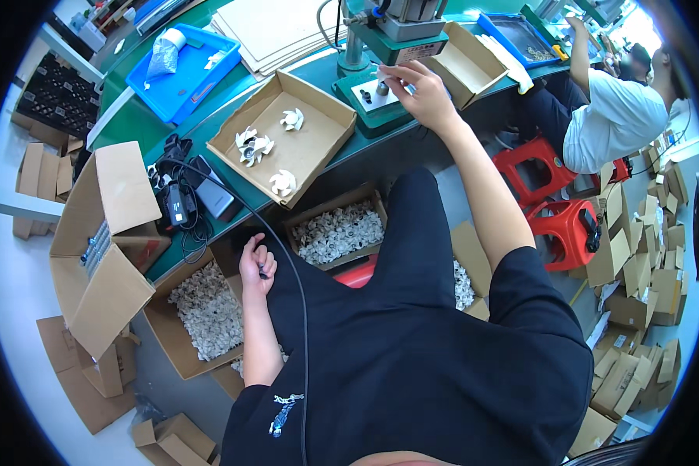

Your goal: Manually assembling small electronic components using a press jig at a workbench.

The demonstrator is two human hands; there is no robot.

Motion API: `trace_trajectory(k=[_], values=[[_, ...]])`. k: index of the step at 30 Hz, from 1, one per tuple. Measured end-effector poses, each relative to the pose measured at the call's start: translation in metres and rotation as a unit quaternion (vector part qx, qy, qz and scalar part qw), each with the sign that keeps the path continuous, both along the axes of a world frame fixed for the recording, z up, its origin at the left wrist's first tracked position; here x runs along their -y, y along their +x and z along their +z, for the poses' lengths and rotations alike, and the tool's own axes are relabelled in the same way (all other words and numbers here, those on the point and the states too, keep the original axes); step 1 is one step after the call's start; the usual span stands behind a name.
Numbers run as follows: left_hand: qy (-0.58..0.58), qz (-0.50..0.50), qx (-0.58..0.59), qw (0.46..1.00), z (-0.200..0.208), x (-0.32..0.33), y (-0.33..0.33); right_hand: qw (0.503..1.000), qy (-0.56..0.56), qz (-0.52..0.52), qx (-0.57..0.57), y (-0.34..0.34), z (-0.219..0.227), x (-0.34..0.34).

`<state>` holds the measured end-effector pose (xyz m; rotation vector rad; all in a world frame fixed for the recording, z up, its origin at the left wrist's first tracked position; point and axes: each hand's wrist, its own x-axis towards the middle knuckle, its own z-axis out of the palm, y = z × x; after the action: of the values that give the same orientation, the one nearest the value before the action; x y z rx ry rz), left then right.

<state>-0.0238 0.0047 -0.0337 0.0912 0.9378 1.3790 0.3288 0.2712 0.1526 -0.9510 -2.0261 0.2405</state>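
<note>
My right hand (421, 89) reaches to the green bench press (396, 46), its fingers pinched together just above the metal fixture on the base. Something small and pale shows at the fingertips, too small to name. By my left thigh, my left hand (256, 266) is turned palm up with curled fingers around a small dark piece (263, 273). On the bench between the hands stands a shallow cardboard box (318, 99) holding several white finned impellers (283, 182).
Boxes full of small white parts (338, 233) stand below the bench edge and left of my legs. A blue tray (182, 74) and an open carton (101, 241) are at left. A black cable (291, 272) crosses my lap. At right, a person sits near red stools (563, 233).
</note>
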Motion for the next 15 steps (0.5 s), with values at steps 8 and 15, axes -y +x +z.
trace_trajectory(k=[8,15], values=[[0.007,0.006,0.016,1.000,0.0036,0.0026,-0.0008,0.989,0.144,0.008,0.038,0.0033,-0.0047,-0.0006],[0.001,0.002,0.023,1.000,0.0031,-0.0019,-0.0009,0.986,0.158,0.006,0.060,0.0027,-0.0086,-0.0015]])
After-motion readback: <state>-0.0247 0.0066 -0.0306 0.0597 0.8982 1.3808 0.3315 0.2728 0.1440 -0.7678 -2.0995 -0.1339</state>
